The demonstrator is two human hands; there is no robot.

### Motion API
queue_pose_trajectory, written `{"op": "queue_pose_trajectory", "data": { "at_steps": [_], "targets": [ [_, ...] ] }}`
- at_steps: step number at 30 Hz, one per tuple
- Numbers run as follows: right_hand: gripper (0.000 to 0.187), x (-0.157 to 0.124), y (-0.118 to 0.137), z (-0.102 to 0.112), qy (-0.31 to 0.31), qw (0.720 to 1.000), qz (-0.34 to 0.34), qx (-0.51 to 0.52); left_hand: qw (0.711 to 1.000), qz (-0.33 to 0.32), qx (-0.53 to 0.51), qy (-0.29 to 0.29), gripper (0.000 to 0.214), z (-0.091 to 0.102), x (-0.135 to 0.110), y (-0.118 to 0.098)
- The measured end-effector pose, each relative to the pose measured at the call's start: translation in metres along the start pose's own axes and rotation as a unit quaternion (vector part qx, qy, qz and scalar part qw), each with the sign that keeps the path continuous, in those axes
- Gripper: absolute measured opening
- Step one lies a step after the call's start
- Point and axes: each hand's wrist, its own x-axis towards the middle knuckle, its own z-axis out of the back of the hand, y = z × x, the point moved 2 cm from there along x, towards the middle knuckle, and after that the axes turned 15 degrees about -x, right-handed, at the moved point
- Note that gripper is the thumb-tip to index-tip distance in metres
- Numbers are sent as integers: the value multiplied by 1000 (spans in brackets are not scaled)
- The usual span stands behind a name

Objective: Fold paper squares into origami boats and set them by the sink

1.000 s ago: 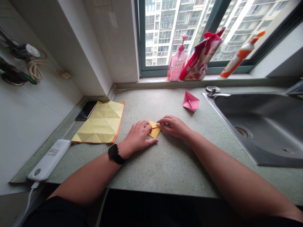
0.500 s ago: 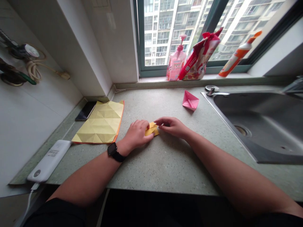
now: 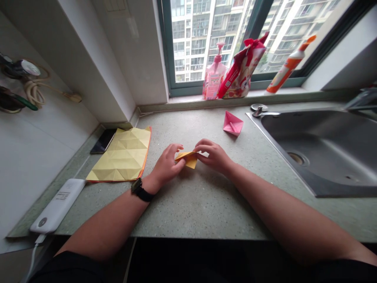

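Note:
A small folded piece of yellow-orange paper [image 3: 191, 159] is between my two hands, just above the counter. My left hand [image 3: 167, 164], with a black watch on the wrist, has its thumb against the paper's left part while the index finger arches above it; where the other fingertips touch is hidden. The fingers and thumb of my right hand [image 3: 214, 156] pinch the paper's right corner. A pink folded paper piece [image 3: 233, 124] sits beyond my right hand. To the left lies a stack of creased yellow paper sheets [image 3: 122, 153] with orange edges.
A dark phone [image 3: 103, 141] lies beside the sheets, and a white power bank [image 3: 58, 206] with a cable is nearer. The steel sink [image 3: 309, 137] is on the right. On the windowsill stand a pink pump bottle [image 3: 213, 80], a red bag [image 3: 243, 70] and an orange-white bottle [image 3: 288, 68].
The folded paper has been turned and tilted up from the counter. My left index finger has lifted off its top, and my right hand now grips its corner. The view has shifted slightly.

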Motion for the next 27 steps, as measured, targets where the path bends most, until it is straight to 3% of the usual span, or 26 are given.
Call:
{"op": "queue_pose_trajectory", "data": {
  "at_steps": [3, 7, 10, 13, 18, 24, 27],
  "targets": [
    [11, 2, 7, 6, -56, 998, 13, -16, 998, 17, -20, -50, 35, 3, 0, 8],
    [12, 3, 16, 13, -104, 994, 19, -24, 991, 64, -106, -45, 36, 2, 2, 12],
    [12, 4, 16, 13, -96, 995, -5, 5, 991, 34, -114, -60, 25, 2, 4, 7],
    [22, 4, 10, 10, -70, 990, -76, 94, 993, -5, -79, -82, 19, 5, 5, 3],
    [36, 4, 0, 5, -19, 962, -161, 221, 994, -51, -28, -92, 27, 10, 2, 2],
    [28, 6, 10, 11, -9, 977, -133, 166, 994, -87, 37, -51, 47, 12, -1, -2],
    [21, 7, 17, 14, -33, 988, -85, 122, 995, -75, 60, -14, 40, 11, -1, 2]
  ]
}}
